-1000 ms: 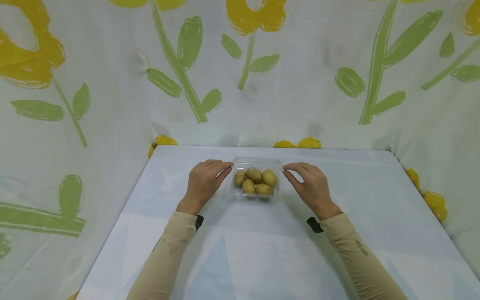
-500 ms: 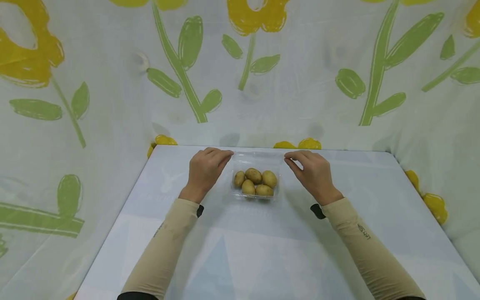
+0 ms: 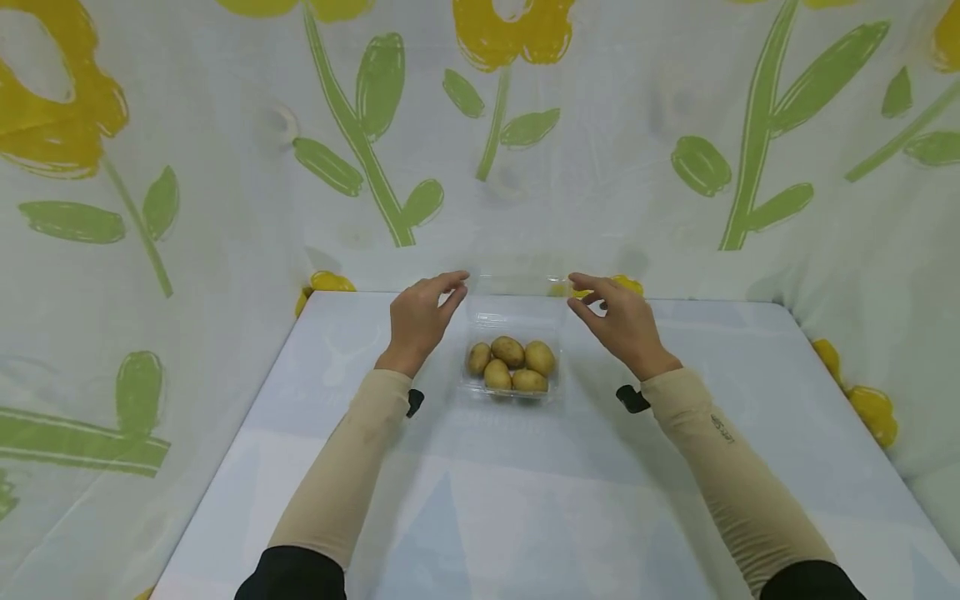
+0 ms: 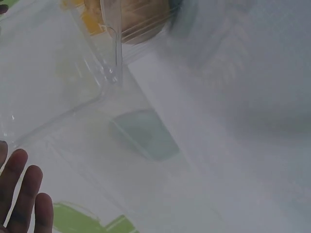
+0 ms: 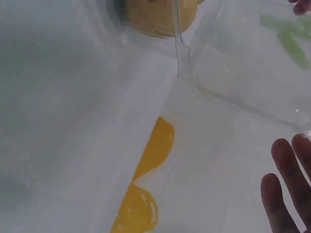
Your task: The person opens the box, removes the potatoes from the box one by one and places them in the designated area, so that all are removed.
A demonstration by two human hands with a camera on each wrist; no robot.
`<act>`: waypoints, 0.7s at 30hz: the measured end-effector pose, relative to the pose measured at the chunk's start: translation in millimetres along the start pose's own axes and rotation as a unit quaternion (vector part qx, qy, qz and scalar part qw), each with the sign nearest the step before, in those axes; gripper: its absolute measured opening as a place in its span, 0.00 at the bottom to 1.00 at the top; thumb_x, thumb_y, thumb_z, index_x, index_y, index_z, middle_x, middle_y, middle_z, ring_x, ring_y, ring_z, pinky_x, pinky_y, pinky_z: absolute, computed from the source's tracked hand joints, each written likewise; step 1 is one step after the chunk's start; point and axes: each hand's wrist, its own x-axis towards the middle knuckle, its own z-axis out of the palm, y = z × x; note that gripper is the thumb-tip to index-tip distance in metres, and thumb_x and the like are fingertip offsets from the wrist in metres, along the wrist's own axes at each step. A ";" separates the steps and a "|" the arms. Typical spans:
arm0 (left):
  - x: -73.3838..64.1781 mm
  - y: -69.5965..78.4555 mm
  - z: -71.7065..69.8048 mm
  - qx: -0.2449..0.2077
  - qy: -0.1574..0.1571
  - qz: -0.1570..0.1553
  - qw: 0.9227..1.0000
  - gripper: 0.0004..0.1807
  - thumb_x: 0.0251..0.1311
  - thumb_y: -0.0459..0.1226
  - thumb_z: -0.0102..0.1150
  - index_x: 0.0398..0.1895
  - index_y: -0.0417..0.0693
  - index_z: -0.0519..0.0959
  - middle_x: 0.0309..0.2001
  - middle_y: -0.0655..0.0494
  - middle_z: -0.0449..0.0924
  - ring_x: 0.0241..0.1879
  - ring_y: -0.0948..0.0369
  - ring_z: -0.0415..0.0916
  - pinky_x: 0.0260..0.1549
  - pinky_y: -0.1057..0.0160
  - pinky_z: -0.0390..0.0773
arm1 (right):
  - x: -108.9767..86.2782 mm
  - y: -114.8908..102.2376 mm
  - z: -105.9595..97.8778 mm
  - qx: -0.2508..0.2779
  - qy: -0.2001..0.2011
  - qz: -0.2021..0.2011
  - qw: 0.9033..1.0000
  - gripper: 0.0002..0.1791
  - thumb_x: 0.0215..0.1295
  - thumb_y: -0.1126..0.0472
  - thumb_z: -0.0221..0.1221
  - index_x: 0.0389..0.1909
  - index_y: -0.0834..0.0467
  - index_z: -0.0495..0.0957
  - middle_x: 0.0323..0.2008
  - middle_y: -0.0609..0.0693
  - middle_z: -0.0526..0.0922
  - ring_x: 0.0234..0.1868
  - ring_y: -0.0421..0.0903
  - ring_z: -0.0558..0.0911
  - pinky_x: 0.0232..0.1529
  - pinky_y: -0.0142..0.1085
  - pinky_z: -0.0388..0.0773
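A clear plastic clamshell box [image 3: 512, 397] stands on the table with several potatoes [image 3: 508, 352] inside. Its transparent lid [image 3: 517, 286] is raised upright at the back. At the lid's left upper corner is my left hand [image 3: 420, 321], index finger and thumb parted; the left wrist view shows its other fingers [image 4: 30, 187] fairly straight beside the lid edge. My right hand [image 3: 618, 325] mirrors it at the right upper corner, index finger and thumb also parted, with fingers [image 5: 284, 160] extended below the lid in the right wrist view. Contact with the lid is hard to make out.
The white table [image 3: 517, 517] has a pale blue triangle pattern. Behind and beside it hangs a white curtain [image 3: 585, 208] printed with yellow flowers and green leaves. The table's back edge lies just behind the box.
The lid has swung up and back from low over the potatoes to upright. Both hands rose with it, away from me, and their pinched fingertips have spread apart. Box and potatoes stayed put.
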 end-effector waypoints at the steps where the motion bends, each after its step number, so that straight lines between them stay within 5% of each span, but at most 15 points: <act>1: 2.1 -1.0 2.3 -0.009 -0.007 -0.018 1.000 0.14 0.67 0.43 0.66 0.54 0.55 0.86 0.41 0.57 0.90 0.34 0.56 0.86 0.20 0.58 0.76 | 0.7 1.3 2.6 0.017 -0.005 0.017 1.000 0.23 0.67 0.61 0.68 0.63 0.55 0.80 0.50 0.53 0.87 0.43 0.51 0.87 0.39 0.47 0.83; 6: 11.0 -6.0 11.2 -0.069 -0.036 -0.108 0.991 0.15 0.69 0.45 0.64 0.56 0.57 0.85 0.42 0.58 0.89 0.38 0.56 0.86 0.24 0.55 0.77 | 3.8 5.9 16.7 0.093 -0.005 0.074 0.993 0.26 0.70 0.61 0.65 0.68 0.56 0.75 0.55 0.54 0.84 0.51 0.52 0.85 0.44 0.45 0.84; 12: 13.5 -12.3 23.4 -0.122 -0.071 -0.194 0.971 0.16 0.71 0.46 0.62 0.58 0.55 0.84 0.45 0.55 0.89 0.45 0.57 0.85 0.37 0.51 0.82 | 6.8 11.2 31.4 0.163 0.000 0.096 0.982 0.29 0.72 0.62 0.62 0.72 0.54 0.70 0.59 0.57 0.80 0.55 0.56 0.83 0.53 0.49 0.81; 21: 2.0 -15.7 37.8 -0.133 -0.122 -0.242 0.953 0.14 0.72 0.47 0.59 0.52 0.52 0.86 0.43 0.55 0.89 0.45 0.56 0.85 0.44 0.51 0.81 | 3.0 17.9 40.5 0.195 -0.008 0.157 0.968 0.30 0.74 0.60 0.60 0.75 0.50 0.66 0.61 0.57 0.79 0.57 0.55 0.82 0.58 0.49 0.79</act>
